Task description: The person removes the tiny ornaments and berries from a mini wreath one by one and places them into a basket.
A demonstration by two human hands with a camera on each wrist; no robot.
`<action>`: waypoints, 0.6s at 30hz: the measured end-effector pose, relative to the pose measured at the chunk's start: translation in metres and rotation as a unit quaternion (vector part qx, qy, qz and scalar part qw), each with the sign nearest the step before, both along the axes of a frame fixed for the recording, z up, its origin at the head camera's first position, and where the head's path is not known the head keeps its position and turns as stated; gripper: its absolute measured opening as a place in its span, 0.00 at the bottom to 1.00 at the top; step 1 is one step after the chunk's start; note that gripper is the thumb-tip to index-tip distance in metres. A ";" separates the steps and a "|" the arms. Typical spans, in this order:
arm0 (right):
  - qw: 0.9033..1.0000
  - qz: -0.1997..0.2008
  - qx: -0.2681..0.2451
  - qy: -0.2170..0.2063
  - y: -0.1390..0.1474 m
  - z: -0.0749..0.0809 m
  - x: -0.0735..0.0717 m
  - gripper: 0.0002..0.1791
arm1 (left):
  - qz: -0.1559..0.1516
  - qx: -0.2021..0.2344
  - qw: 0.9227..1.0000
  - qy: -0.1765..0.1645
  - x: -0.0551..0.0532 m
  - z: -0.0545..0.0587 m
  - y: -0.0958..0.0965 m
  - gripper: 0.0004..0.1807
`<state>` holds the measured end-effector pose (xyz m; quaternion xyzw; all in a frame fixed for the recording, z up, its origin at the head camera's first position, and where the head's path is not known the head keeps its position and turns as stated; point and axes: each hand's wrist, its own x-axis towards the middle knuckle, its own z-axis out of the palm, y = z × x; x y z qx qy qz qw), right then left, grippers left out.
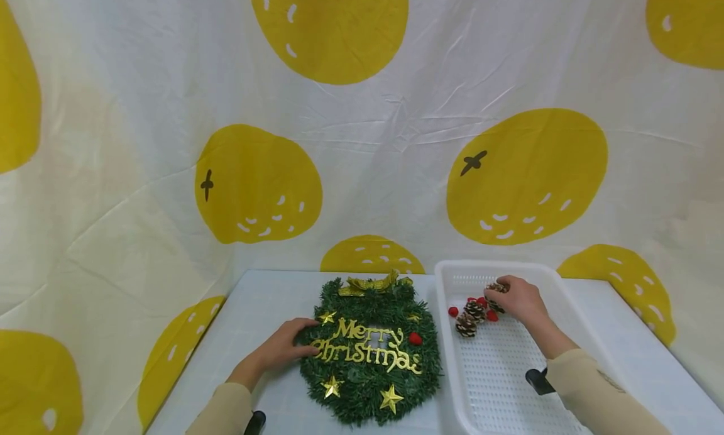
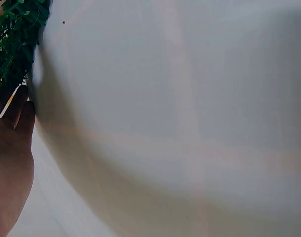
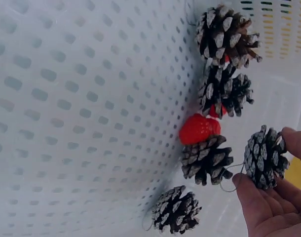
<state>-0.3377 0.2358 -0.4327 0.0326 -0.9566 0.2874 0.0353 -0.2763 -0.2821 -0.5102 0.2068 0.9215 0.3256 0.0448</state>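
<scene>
A green Christmas wreath (image 1: 370,381) lies flat on the table, with gold "Merry Christmas" lettering (image 1: 367,347), gold stars (image 1: 391,398), a gold bow (image 1: 370,285) and one red strawberry-like ornament (image 1: 415,339). My left hand (image 1: 283,345) holds the wreath's left edge, thumb and forefinger over the greenery; in the left wrist view, other fingers (image 2: 25,116) reach the edge. Over the far part of a white basket (image 1: 469,372), my right hand (image 1: 523,300) pinches a white-tipped pine cone (image 3: 265,157) between thumb and fingers. A thin wire loop (image 3: 233,180) hangs beside that cone.
Several more pine cones (image 3: 176,210) and red strawberry-like ornaments (image 3: 196,129) lie in the basket beneath my right hand. The basket stands right beside the wreath. Behind the white table (image 1: 271,290) hangs a white curtain (image 1: 367,190) printed with yellow fruit.
</scene>
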 end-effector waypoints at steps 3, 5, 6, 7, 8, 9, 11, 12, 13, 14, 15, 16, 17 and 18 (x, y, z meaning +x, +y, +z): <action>1.000 0.003 0.007 -0.002 0.003 -0.002 0.003 0.34 | 0.002 -0.002 1.000 -0.002 0.000 -0.001 0.001 0.36; 1.000 0.007 0.015 -0.003 0.004 -0.002 0.004 0.35 | 0.002 -0.003 1.000 -0.002 0.000 -0.001 0.000 0.36; 1.000 0.009 0.019 -0.003 0.004 -0.002 0.005 0.35 | 0.001 -0.002 1.000 -0.002 0.000 -0.002 0.000 0.36; 1.000 0.011 0.024 -0.006 0.005 -0.003 0.006 0.34 | 0.001 -0.003 1.000 -0.003 0.000 -0.002 0.000 0.37; 0.999 0.015 0.027 -0.010 0.005 -0.003 0.007 0.34 | 0.001 -0.002 1.000 -0.003 0.000 -0.001 0.000 0.37; 0.999 0.019 0.029 -0.016 0.006 -0.002 0.008 0.33 | 0.000 -0.003 1.000 -0.002 0.000 -0.001 0.000 0.37; 0.999 0.025 0.034 -0.031 0.007 -0.001 0.010 0.32 | 0.002 -0.002 1.000 -0.002 0.000 -0.001 0.000 0.36; 0.998 0.029 0.038 -0.040 0.008 0.000 0.011 0.32 | 0.002 -0.003 1.000 -0.001 0.000 -0.001 0.000 0.36; 0.997 0.032 0.041 -0.048 0.008 0.000 0.012 0.32 | 0.002 -0.004 1.000 -0.001 0.000 -0.001 0.000 0.36; 0.997 0.036 0.044 -0.054 0.009 0.000 0.013 0.31 | 0.002 -0.003 1.000 -0.001 0.000 0.000 0.000 0.36; 0.996 0.038 0.048 -0.059 0.009 0.001 0.014 0.31 | 0.001 -0.003 1.000 -0.002 0.000 0.000 0.000 0.36; 0.996 0.040 0.052 -0.060 0.010 0.001 0.015 0.30 | 0.000 -0.004 1.000 -0.002 0.000 0.000 0.000 0.37; 0.996 0.043 0.054 -0.060 0.010 0.001 0.015 0.29 | 0.000 -0.005 1.000 -0.002 0.000 0.000 0.000 0.37; 0.996 0.047 0.056 -0.060 0.010 0.001 0.016 0.28 | -0.001 -0.005 1.000 -0.002 -0.001 0.000 0.000 0.37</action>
